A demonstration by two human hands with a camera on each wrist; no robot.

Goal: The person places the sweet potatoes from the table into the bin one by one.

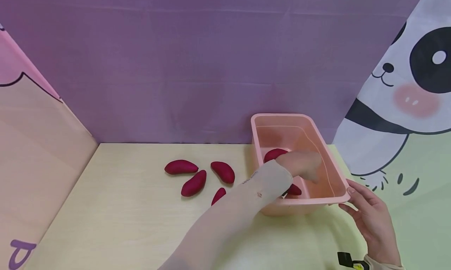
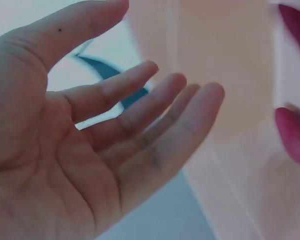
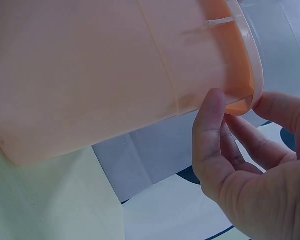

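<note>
A pink plastic bin [image 1: 282, 120] stands at the right of the table. My left hand [image 1: 303, 164] is inside it, palm facing its wrist camera, with fingers loosely extended and nothing in them. One dark red sweet potato [image 1: 275, 154] lies in the bin beyond my wrist, and another sweet potato [image 1: 294, 190] shows near the front wall, partly hidden by my forearm. At the bin's near right corner, my right hand [image 1: 373, 215] pinches the rim [image 3: 258, 75] between thumb and fingers.
Several more sweet potatoes [image 1: 181, 167] lie on the pale table [image 1: 123, 207] left of the bin, one partly covered by my left forearm. A purple cloth wall [image 1: 176, 66] rises behind the table, and printed panels stand at both sides, a panda [image 1: 405, 105] on the right one.
</note>
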